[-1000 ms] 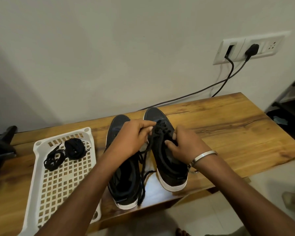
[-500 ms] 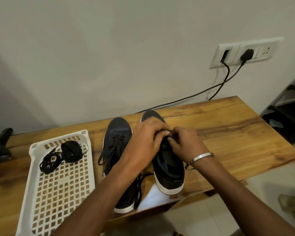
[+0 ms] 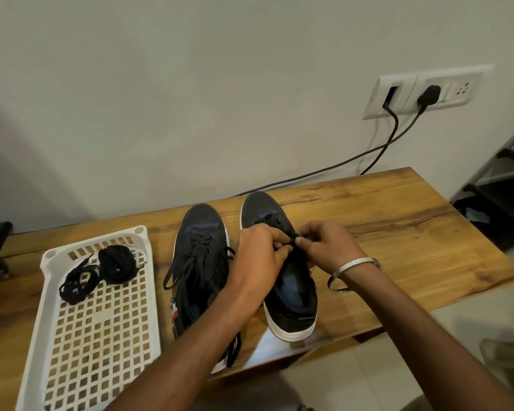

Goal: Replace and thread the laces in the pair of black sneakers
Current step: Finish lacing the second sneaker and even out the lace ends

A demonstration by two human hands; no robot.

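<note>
On a wooden bench (image 3: 398, 232) against a pale wall, two black sneakers stand side by side with toes toward 12 o'clock. Both of the person's hands meet over the lacing of the right-hand sneaker (image 3: 282, 262): the left hand (image 3: 258, 256) has its fingers curled and pinches a black lace (image 3: 291, 238) at the eyelets, and the right hand (image 3: 328, 247), a silver bangle (image 3: 353, 272) on its wrist, pinches the same lace between thumb and forefinger from the 3 o'clock side. Just beside it at 9 o'clock, the left-hand sneaker (image 3: 201, 256) carries loosened laces that trail off its sides and down toward the near edge of the bench. Farther toward 9 o'clock lies a white perforated plastic tray (image 3: 95, 336), and in its far corner sit two bundles of spare black laces (image 3: 101, 268), touching each other. At 2 o'clock on the wall, a white socket panel (image 3: 425, 93) holds a black plug (image 3: 428, 94), and black cables (image 3: 339, 164) run down behind the bench.
</note>
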